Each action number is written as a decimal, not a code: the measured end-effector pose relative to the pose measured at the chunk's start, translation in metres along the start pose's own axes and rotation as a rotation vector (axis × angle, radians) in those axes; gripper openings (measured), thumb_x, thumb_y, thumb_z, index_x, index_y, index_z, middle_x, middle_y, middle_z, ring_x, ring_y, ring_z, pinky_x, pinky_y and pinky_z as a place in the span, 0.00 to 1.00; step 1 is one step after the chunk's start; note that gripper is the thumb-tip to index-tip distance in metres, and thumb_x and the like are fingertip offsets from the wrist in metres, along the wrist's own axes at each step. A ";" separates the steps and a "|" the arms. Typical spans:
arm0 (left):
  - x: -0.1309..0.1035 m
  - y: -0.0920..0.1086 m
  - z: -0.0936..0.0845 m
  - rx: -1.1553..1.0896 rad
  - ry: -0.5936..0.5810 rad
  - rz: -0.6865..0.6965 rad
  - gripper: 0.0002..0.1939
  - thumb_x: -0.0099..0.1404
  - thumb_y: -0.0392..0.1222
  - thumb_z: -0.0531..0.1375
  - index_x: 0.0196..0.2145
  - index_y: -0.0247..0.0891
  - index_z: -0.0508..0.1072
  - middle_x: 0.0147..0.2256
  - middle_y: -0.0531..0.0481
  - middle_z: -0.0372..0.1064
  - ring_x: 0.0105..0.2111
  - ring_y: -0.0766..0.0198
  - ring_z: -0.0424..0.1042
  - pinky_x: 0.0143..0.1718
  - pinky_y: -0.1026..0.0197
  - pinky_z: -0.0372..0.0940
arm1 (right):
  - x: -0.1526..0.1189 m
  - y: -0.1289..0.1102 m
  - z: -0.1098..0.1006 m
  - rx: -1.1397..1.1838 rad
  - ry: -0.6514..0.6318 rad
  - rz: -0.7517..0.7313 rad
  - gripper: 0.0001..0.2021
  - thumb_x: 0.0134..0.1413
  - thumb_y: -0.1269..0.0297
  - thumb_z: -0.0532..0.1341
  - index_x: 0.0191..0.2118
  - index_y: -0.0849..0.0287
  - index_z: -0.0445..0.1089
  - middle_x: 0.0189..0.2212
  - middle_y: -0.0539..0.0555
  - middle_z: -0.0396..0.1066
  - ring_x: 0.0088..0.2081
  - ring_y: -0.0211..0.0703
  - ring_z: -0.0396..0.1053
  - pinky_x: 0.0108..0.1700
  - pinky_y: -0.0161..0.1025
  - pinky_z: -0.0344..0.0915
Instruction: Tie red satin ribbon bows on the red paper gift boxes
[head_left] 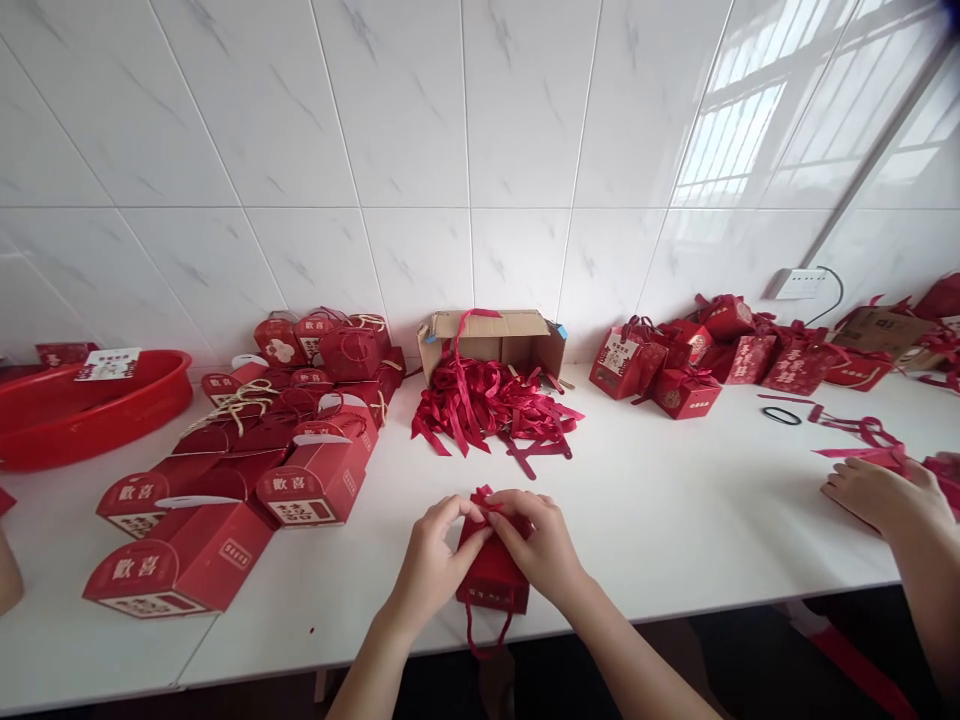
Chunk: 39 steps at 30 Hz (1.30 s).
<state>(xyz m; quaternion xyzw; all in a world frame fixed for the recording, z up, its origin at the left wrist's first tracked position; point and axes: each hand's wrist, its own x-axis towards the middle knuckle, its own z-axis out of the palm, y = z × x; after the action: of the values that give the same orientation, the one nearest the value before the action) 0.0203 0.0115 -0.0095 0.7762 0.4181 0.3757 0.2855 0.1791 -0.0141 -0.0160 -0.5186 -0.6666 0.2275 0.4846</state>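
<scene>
A small red gift box (491, 575) lies near the table's front edge, its rope handle (489, 650) hanging over that edge. Both my hands meet at the box's far end, where a red ribbon (484, 495) shows between the fingertips. My left hand (442, 550) pinches the ribbon with thumb and forefinger. From the other side, my right hand (536, 540) pinches it too, its thumb close to the left one. The fingers partly cover the ribbon, so its knot or bow cannot be made out.
A cardboard box (491, 325) spills a heap of red ribbons (487, 400) by the wall. Red gift boxes (315, 480) crowd the left, beside a red basin (150, 410). More decorated boxes (686, 392) stand right. Another person's hand (892, 495) works there, near a black ring (781, 415).
</scene>
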 end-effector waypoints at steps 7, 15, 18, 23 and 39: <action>-0.002 -0.007 0.009 -0.006 0.049 -0.044 0.03 0.62 0.39 0.56 0.30 0.40 0.68 0.29 0.53 0.72 0.27 0.66 0.68 0.32 0.64 0.64 | -0.005 0.001 -0.002 -0.194 -0.032 -0.072 0.10 0.59 0.71 0.55 0.39 0.54 0.73 0.34 0.52 0.75 0.37 0.45 0.67 0.44 0.46 0.59; -0.005 -0.006 0.012 -0.035 0.101 -0.107 0.04 0.61 0.39 0.57 0.31 0.42 0.72 0.31 0.53 0.75 0.27 0.65 0.70 0.30 0.64 0.65 | -0.007 0.000 0.000 -0.288 -0.033 -0.075 0.14 0.60 0.74 0.52 0.37 0.57 0.76 0.30 0.57 0.69 0.34 0.46 0.63 0.38 0.44 0.65; -0.006 -0.002 0.013 -0.043 0.116 -0.122 0.05 0.62 0.40 0.57 0.33 0.41 0.73 0.32 0.52 0.75 0.28 0.64 0.71 0.31 0.63 0.66 | -0.009 -0.001 0.002 -0.294 0.002 -0.048 0.14 0.59 0.75 0.52 0.36 0.57 0.75 0.33 0.57 0.68 0.36 0.47 0.63 0.40 0.47 0.65; -0.009 0.000 0.021 -0.063 0.155 -0.109 0.07 0.64 0.41 0.55 0.37 0.40 0.72 0.36 0.48 0.75 0.36 0.61 0.73 0.37 0.61 0.67 | -0.010 0.002 0.003 -0.143 0.029 0.093 0.09 0.57 0.71 0.56 0.32 0.55 0.74 0.48 0.59 0.67 0.52 0.55 0.61 0.50 0.54 0.60; -0.001 -0.009 0.025 -0.152 0.209 -0.049 0.08 0.63 0.38 0.56 0.41 0.40 0.68 0.39 0.47 0.73 0.37 0.62 0.73 0.38 0.60 0.66 | -0.010 0.007 -0.001 0.137 -0.089 0.278 0.12 0.58 0.60 0.55 0.28 0.56 0.72 0.58 0.58 0.60 0.63 0.53 0.48 0.60 0.56 0.50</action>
<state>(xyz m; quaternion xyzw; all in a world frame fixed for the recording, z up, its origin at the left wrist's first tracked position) 0.0368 0.0113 -0.0305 0.6984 0.4348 0.4782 0.3074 0.1834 -0.0211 -0.0254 -0.5610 -0.5920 0.3601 0.4529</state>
